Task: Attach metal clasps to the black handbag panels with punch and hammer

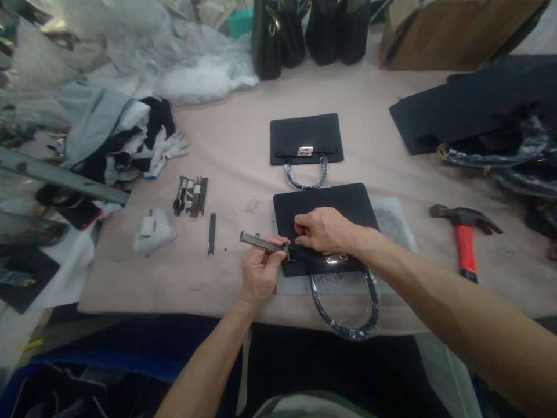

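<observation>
A flat black bag panel (331,206) with a gold clasp (335,258) and a plastic-wrapped handle (348,316) lies on a grey pad at the table's near edge. My left hand (259,270) is closed around a slim metal punch tool (261,242), whose tip meets the panel's left lower edge. My right hand (322,229) rests on the panel beside that tip, fingers pinched on a small black strap piece.
A second black panel (304,136) with clasp and handle lies farther back. A red-handled hammer (465,232) is at right. Several metal punches (191,196) and one single tool (212,232) lie at left. Gloves, cloth, plastic wrap, dark bags and more panels ring the table.
</observation>
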Action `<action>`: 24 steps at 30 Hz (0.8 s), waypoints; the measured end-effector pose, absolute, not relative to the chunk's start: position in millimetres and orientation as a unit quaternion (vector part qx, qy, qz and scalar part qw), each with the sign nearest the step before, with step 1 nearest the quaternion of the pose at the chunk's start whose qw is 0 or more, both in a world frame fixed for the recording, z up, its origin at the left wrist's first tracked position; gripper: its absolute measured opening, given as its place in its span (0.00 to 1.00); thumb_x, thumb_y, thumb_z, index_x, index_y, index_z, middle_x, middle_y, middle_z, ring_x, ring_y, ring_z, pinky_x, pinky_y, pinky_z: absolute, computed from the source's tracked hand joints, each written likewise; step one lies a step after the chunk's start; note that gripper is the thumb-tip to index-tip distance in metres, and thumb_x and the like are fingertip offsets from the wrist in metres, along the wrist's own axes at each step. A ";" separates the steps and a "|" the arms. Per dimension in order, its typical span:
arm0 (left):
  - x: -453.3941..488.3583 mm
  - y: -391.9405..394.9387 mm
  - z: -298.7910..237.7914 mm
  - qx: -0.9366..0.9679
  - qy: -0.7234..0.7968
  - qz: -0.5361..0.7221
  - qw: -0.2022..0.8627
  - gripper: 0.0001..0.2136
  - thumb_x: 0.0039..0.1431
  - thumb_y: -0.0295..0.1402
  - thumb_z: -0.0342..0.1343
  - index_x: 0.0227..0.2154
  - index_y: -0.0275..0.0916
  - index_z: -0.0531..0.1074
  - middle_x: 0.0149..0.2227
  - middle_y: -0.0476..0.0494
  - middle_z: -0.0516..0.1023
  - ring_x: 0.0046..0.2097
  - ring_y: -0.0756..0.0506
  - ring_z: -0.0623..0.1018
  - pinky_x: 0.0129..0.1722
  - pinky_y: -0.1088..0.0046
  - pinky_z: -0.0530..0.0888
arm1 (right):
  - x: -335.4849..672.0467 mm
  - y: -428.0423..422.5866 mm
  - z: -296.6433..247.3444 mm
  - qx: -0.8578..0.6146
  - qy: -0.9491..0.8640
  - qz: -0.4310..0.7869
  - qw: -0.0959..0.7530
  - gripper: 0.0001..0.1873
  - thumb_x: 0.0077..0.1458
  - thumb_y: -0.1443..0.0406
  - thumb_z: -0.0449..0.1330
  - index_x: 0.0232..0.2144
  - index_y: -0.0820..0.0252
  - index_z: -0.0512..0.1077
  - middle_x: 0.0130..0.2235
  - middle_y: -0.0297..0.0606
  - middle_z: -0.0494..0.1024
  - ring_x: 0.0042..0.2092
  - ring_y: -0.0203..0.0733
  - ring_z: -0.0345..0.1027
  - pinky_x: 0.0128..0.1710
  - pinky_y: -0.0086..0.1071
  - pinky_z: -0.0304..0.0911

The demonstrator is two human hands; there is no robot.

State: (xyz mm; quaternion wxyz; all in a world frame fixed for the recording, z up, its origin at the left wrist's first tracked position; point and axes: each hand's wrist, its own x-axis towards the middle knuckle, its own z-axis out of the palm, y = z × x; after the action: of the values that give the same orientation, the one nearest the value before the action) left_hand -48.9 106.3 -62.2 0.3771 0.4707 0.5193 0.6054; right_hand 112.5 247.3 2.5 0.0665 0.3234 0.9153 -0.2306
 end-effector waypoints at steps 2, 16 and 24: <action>-48.1 106.1 -61.4 0.468 0.521 0.604 0.381 0.04 0.63 0.31 0.62 0.40 0.38 0.77 0.43 0.41 0.80 0.44 0.45 0.83 0.46 0.70 0.80 | 113.0 245.4 2.9 0.326 0.913 -0.235 0.062 0.09 0.56 0.59 0.62 0.38 0.56 0.76 0.32 0.36 0.80 0.34 0.41 0.71 0.30 0.31 0.48; -45.6 101.5 -67.9 0.380 0.509 0.652 0.413 0.08 0.61 0.36 0.65 0.38 0.37 0.76 0.43 0.41 0.80 0.44 0.44 0.84 0.46 0.67 0.81 | 109.4 237.7 5.4 0.319 0.927 -0.187 0.068 0.15 0.55 0.55 0.61 0.40 0.57 0.75 0.35 0.42 0.82 0.38 0.48 0.76 0.31 0.33 0.52; -46.2 99.9 -64.5 0.428 0.523 0.628 0.386 0.07 0.62 0.35 0.64 0.38 0.37 0.76 0.44 0.40 0.80 0.44 0.44 0.83 0.44 0.69 0.81 | 92.3 251.4 20.3 0.313 0.914 -0.210 0.151 0.17 0.48 0.57 0.63 0.38 0.59 0.79 0.35 0.46 0.82 0.39 0.53 0.77 0.30 0.34 0.58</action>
State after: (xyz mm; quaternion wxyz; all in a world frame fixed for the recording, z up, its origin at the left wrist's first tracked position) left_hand -46.2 99.9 -64.5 0.3860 0.4279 0.5228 0.6282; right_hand 92.3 251.4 20.3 0.1508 0.3125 0.9140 -0.2101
